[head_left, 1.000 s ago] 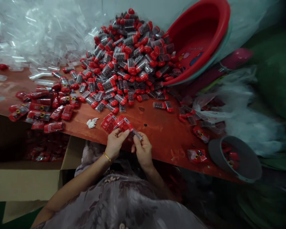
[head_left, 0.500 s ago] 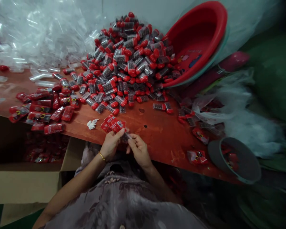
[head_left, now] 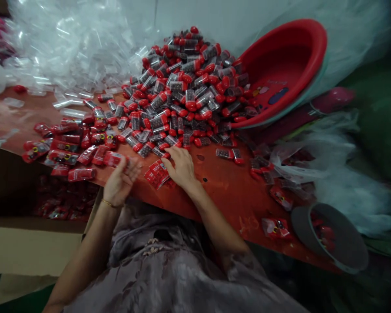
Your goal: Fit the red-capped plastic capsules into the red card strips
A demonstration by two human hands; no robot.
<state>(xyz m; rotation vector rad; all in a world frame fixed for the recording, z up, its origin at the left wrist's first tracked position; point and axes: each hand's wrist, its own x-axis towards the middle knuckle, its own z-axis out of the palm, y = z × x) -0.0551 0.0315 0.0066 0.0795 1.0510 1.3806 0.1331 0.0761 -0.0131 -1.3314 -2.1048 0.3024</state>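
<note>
The two hands are apart over the front of the desk [head_left: 221, 191]. The left hand [head_left: 120, 184] has its fingers loosely spread, its thumb close by a red packet [head_left: 111, 159] at the right end of a heap of similar packets [head_left: 63, 145]. The right hand [head_left: 182, 169] reaches to the near edge of a big pile of red-capped tubes [head_left: 182, 93] — its fingertips seem to meet a tube, though I can't tell whether they pinch it. Red cards [head_left: 155, 174] lie just beside that hand — between both hands.
</note>
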